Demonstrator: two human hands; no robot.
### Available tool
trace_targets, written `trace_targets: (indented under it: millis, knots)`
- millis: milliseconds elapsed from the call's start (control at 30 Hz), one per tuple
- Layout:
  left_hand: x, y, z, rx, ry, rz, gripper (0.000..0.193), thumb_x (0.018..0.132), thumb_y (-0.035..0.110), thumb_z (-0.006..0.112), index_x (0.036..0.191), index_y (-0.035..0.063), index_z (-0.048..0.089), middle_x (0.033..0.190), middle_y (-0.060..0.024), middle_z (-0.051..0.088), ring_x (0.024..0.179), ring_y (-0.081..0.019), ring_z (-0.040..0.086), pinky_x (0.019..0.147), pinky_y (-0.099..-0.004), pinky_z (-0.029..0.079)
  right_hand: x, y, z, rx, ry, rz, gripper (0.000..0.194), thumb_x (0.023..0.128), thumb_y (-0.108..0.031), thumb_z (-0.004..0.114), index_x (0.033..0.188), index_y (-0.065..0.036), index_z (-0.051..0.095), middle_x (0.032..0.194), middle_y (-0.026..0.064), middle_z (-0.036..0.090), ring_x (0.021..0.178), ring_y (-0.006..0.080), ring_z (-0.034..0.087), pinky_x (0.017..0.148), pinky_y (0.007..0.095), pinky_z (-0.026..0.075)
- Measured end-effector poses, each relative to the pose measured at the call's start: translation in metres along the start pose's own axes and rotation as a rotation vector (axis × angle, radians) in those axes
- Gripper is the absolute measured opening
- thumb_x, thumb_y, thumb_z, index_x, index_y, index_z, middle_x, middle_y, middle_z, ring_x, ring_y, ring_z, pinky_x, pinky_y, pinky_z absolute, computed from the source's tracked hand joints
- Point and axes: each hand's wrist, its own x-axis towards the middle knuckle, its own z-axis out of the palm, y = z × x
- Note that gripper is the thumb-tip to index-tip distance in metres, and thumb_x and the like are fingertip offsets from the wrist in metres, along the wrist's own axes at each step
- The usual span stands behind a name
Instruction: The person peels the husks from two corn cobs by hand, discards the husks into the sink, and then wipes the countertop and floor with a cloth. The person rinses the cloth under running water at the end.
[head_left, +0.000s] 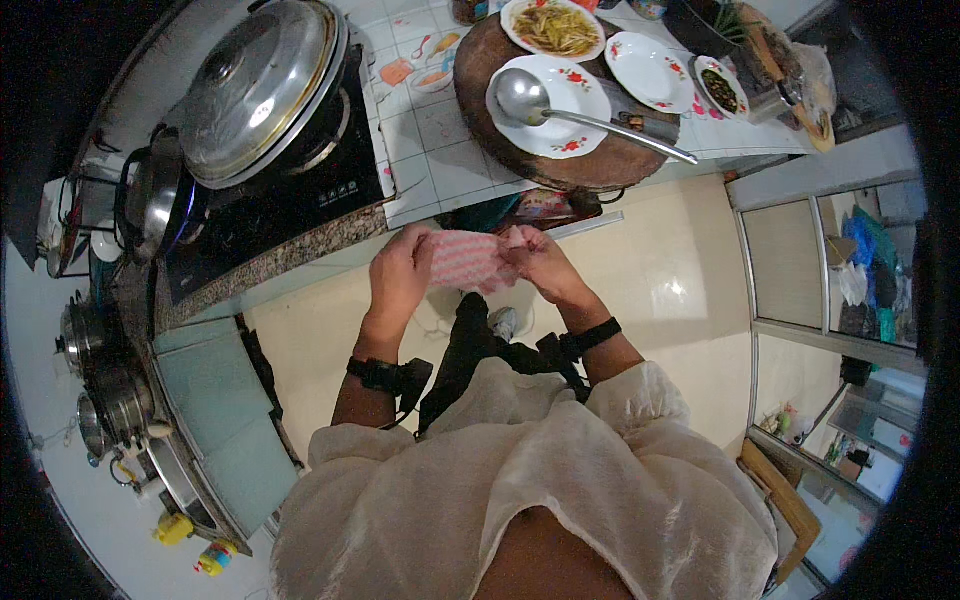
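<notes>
A pink and white striped cloth (466, 257) is stretched between my two hands, in front of the counter's edge. My left hand (401, 266) grips its left end. The right end is pinched in the fingers of my right hand (546, 261), where the cloth is bunched and slightly blurred. Beyond my hands, a round wooden chopping board (480, 97) lies on the tiled counter (409, 169). On the board a white flowered plate (559, 139) carries a metal ladle (525, 97), whose handle reaches out past the board's edge.
A lidded steel pan (259, 97) stands on the black cooktop (300, 199), with a wok (154, 199) left of it. A plate of shredded food (559, 30), another flowered plate (649, 71) and a dark sauce dish (721, 88) sit at the back. Below the counter is an open drawer (589, 225).
</notes>
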Motion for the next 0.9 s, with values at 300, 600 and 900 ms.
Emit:
trace_targets:
  millis: [300, 600, 900]
  knots:
    - [0.083, -0.045, 0.019, 0.382, 0.159, 0.131, 0.025, 0.083, 0.023, 0.063, 0.102, 0.0080, 0.062, 0.103, -0.0133, 0.062, 0.099, -0.0340, 0.058, 0.084, -0.0463, 0.045, 0.066, 0.010, -0.011, 0.062, 0.360, -0.248, 0.008, 0.090, -0.008, 0.060, 0.097, -0.003, 0.059, 0.089, -0.0004, 0.060, 0.079, 0.0082, 0.055, 0.070, 0.0234, 0.046]
    - [0.077, -0.044, 0.132, 0.598, -0.089, 0.201, 0.061, 0.087, 0.041, 0.054, 0.142, 0.0180, 0.036, 0.150, -0.0136, 0.024, 0.140, -0.0394, 0.012, 0.104, -0.0682, 0.010, 0.083, 0.024, -0.003, -0.614, 0.564, -0.483, 0.017, 0.090, -0.011, 0.056, 0.105, -0.004, 0.061, 0.098, 0.0166, 0.059, 0.094, 0.0350, 0.056, 0.085, 0.0389, 0.045]
    - [0.135, -0.063, 0.145, 0.735, -0.040, 0.079, 0.063, 0.088, 0.040, 0.049, 0.144, 0.0152, 0.034, 0.152, -0.0116, 0.025, 0.140, -0.0422, 0.013, 0.105, -0.0675, 0.006, 0.109, 0.003, 0.006, -0.709, 0.585, -0.489, 0.019, 0.095, -0.015, 0.054, 0.107, -0.002, 0.061, 0.100, 0.0062, 0.060, 0.088, 0.0166, 0.058, 0.077, 0.0289, 0.047]
